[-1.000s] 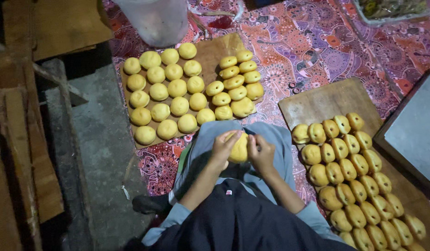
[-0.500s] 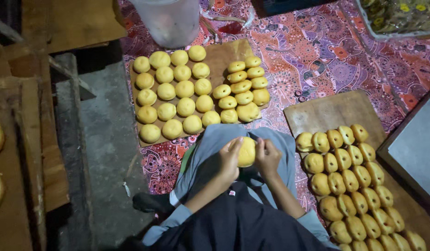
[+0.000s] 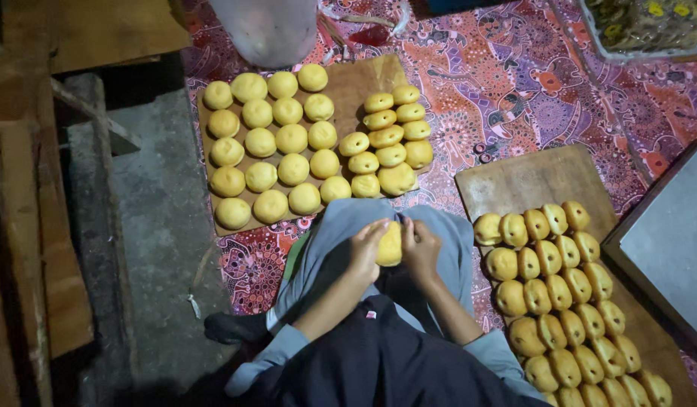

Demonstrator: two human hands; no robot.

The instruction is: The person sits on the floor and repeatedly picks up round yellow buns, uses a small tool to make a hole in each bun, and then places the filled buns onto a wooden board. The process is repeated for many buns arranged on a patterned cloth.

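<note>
Both hands are wrapped around one yellow dough piece (image 3: 390, 243), held over the lap: left hand (image 3: 366, 249) cups it from the left with curled fingers, right hand (image 3: 421, 249) presses in from the right, thumb on top. So both are closed on the same piece, pinching it between them.

Just ahead of the knees sits a wooden board (image 3: 361, 75) with round balls (image 3: 277, 143) in rows on its left part and flatter shaped pieces (image 3: 386, 139) stacked in a column on its right. Off to the right, a second board (image 3: 529, 181) carries two long rows of shaped pieces (image 3: 563, 294). Everything rests on a patterned red cloth (image 3: 514, 83). A pale plastic container (image 3: 265, 30) stands behind the first board, a grey tray (image 3: 669, 241) at far right.
</note>
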